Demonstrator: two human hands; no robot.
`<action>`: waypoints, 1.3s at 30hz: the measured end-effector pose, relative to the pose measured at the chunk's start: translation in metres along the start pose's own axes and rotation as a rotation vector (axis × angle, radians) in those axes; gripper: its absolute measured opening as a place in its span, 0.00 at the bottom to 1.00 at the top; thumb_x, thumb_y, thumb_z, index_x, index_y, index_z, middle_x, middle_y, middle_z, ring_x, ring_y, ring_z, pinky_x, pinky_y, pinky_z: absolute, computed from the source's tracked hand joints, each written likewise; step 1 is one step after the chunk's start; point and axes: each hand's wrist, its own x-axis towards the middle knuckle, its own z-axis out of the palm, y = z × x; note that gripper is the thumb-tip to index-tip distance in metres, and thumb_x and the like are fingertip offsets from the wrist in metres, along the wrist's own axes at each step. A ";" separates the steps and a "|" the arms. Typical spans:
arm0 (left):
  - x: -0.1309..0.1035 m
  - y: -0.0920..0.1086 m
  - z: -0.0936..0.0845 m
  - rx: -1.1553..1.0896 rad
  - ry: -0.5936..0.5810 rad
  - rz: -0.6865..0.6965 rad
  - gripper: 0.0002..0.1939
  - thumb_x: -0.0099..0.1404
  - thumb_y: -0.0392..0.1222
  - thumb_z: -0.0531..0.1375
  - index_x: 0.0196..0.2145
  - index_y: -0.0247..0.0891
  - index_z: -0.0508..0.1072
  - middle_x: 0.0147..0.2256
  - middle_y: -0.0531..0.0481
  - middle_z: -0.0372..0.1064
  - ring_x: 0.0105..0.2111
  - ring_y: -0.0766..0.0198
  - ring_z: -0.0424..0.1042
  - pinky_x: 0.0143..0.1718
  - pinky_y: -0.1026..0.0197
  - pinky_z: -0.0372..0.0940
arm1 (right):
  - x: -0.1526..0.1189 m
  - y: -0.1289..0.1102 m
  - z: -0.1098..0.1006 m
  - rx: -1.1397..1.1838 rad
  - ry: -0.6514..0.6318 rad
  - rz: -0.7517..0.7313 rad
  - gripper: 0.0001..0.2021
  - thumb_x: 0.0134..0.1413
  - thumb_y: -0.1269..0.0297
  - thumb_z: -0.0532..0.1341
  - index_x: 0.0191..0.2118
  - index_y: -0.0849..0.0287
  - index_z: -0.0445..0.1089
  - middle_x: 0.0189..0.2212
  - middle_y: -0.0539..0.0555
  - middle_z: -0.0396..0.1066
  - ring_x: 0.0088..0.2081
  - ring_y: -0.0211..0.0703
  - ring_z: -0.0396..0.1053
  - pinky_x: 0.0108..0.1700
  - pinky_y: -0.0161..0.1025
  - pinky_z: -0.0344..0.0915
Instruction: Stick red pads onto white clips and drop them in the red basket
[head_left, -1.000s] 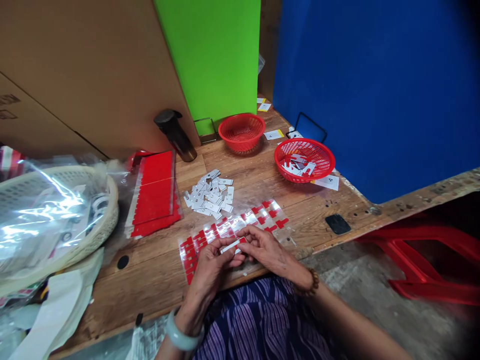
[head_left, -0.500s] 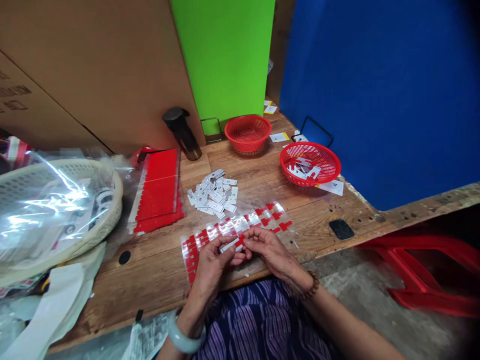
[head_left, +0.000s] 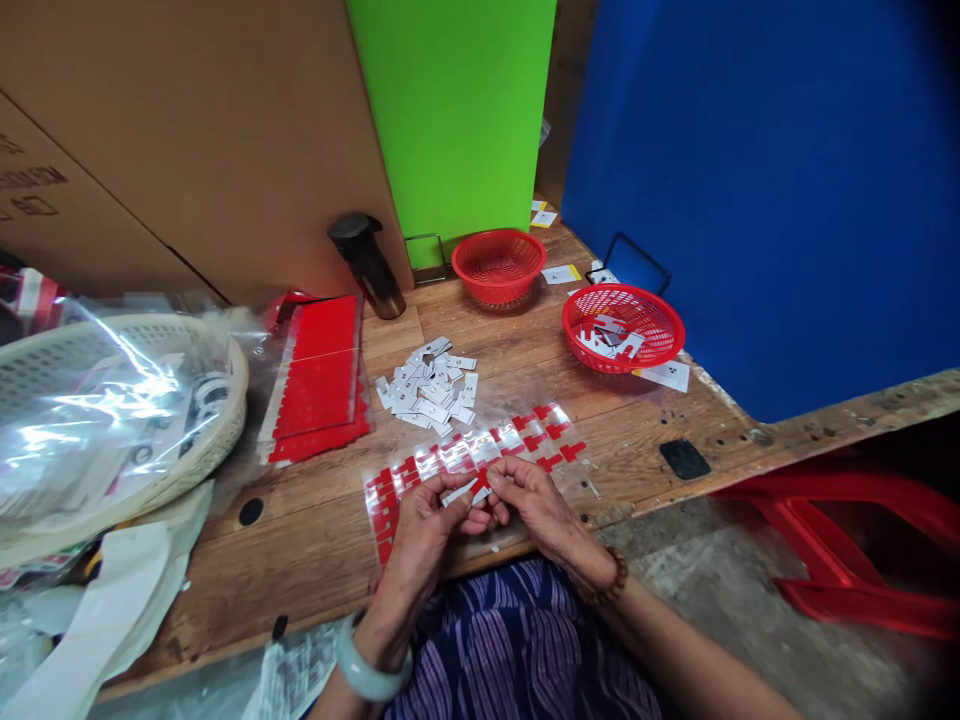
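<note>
Left hand (head_left: 421, 520) pinches a small white piece (head_left: 459, 493) over the near table edge; right hand (head_left: 534, 500), thumb and fingers closed, pinches at its red patch (head_left: 481, 484). Step in hand: apparently folding or smoothing red onto white. Next move calls for pressing flat, edges aligned. Beneath, red cut-out sheet (head_left: 384, 512); beyond, white pile (head_left: 427, 388); farther, red baskets (head_left: 498, 292).

white piece (head_left: 458, 493) partly hidden by hands (head_left: 421, 525), pale basket (head_left: 235, 385) cropped left
</note>
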 end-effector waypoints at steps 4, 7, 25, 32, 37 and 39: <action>0.001 0.000 -0.001 -0.038 -0.017 -0.010 0.19 0.46 0.38 0.69 0.36 0.29 0.70 0.22 0.45 0.75 0.20 0.66 0.74 0.24 0.69 0.68 | 0.000 -0.006 -0.007 -0.007 -0.073 -0.018 0.14 0.54 0.53 0.56 0.29 0.60 0.63 0.20 0.46 0.63 0.20 0.32 0.62 0.27 0.32 0.59; 0.000 0.002 -0.003 -0.061 -0.040 -0.043 0.20 0.47 0.36 0.69 0.37 0.29 0.69 0.23 0.44 0.76 0.20 0.66 0.74 0.24 0.69 0.68 | 0.000 -0.011 -0.013 -0.035 -0.122 -0.062 0.13 0.56 0.53 0.55 0.37 0.59 0.64 0.22 0.45 0.63 0.23 0.33 0.63 0.29 0.32 0.60; -0.005 0.005 -0.003 -0.110 -0.025 -0.060 0.21 0.47 0.37 0.69 0.39 0.29 0.70 0.21 0.43 0.75 0.21 0.65 0.75 0.25 0.69 0.69 | -0.011 -0.004 -0.017 -0.437 -0.073 -0.395 0.11 0.54 0.69 0.59 0.44 0.55 0.68 0.40 0.52 0.71 0.40 0.40 0.69 0.43 0.36 0.63; -0.002 0.005 -0.002 -0.001 -0.026 -0.008 0.23 0.46 0.43 0.69 0.38 0.30 0.69 0.20 0.45 0.75 0.20 0.65 0.74 0.24 0.68 0.67 | -0.008 0.000 -0.019 -0.182 -0.183 -0.169 0.18 0.54 0.64 0.60 0.51 0.56 0.61 0.29 0.47 0.65 0.27 0.32 0.65 0.31 0.31 0.62; 0.004 -0.004 -0.008 0.117 -0.045 0.003 0.24 0.47 0.49 0.67 0.38 0.30 0.70 0.18 0.47 0.74 0.18 0.66 0.72 0.24 0.67 0.65 | -0.008 -0.004 -0.012 -0.221 -0.135 -0.140 0.10 0.56 0.58 0.58 0.36 0.60 0.64 0.20 0.44 0.62 0.18 0.29 0.57 0.22 0.29 0.53; 0.009 -0.012 -0.012 0.117 -0.074 -0.009 0.26 0.47 0.51 0.67 0.39 0.30 0.69 0.19 0.47 0.74 0.19 0.66 0.72 0.24 0.67 0.65 | -0.007 -0.004 -0.010 -0.200 -0.110 -0.116 0.11 0.56 0.56 0.57 0.34 0.60 0.64 0.19 0.44 0.62 0.16 0.29 0.57 0.21 0.29 0.52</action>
